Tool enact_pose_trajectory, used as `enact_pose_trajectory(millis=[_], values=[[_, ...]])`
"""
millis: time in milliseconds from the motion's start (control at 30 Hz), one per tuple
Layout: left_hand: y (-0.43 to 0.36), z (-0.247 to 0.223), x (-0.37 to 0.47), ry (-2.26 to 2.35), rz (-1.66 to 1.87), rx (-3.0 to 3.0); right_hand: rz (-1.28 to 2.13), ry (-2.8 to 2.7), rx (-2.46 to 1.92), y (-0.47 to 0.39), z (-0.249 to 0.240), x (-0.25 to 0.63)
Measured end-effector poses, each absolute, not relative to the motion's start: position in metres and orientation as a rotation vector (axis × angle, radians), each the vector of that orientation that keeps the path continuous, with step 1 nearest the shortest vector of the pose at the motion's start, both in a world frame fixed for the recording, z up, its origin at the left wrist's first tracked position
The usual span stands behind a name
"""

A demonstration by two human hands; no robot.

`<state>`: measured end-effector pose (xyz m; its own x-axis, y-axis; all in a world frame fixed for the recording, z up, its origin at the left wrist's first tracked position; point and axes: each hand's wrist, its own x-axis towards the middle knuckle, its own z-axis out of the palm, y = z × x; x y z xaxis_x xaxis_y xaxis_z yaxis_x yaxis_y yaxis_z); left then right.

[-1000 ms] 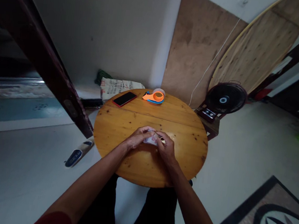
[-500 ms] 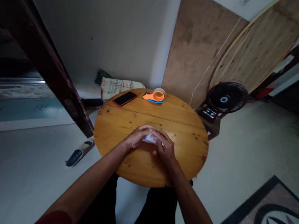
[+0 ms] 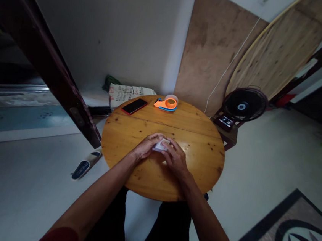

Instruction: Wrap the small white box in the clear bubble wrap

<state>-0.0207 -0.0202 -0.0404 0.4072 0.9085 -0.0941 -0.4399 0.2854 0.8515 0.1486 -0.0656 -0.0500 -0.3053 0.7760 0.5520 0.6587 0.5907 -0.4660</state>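
A small white stack with faint printing, which looks like a deck of playing cards, is held just above the near middle of the round wooden table. My left hand is closed around its left side. On the right, the fingers of my right hand are bent over the deck, gripping its top and right edge. Parts of the deck are hidden behind the fingers. Toward the far side of the table lies an orange tape dispenser with a roll of tape, and a phone in a red case is to its left.
A black fan stands on a small wooden stool to the right of the table. Behind the table, a printed sack rests by the wall. A slipper lies on the floor at left.
My right hand has shifted slightly, its fingers now farther across the deck, and the deck is tilted a little differently. My left hand stays almost in place.
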Motion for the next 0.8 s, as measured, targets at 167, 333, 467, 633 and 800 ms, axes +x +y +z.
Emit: enact_pose_trajectory(millis=[167,333,467,633,800], values=[[-0.021,-0.041,-0.0211,0.676,0.977,0.913,0.114,-2.004,-1.171,-0.0653,-0.0525,0.1507],[-0.0178,-0.0472,-0.023,0.728,0.96,0.919,0.002,-2.057,-1.173,-0.0644,-0.0545,0.1514],[-0.0166,-0.0495,-0.0242,0.73,0.979,0.925,-0.021,-2.069,-1.136,-0.0646,-0.0544,0.1509],[-0.0185,-0.0468,-0.0242,0.749,0.984,0.956,0.046,-2.003,-1.068,-0.0655,-0.0527,0.1512],[-0.0211,-0.0431,-0.0229,0.775,1.017,0.976,0.109,-2.019,-1.046,-0.0653,-0.0502,0.1506]])
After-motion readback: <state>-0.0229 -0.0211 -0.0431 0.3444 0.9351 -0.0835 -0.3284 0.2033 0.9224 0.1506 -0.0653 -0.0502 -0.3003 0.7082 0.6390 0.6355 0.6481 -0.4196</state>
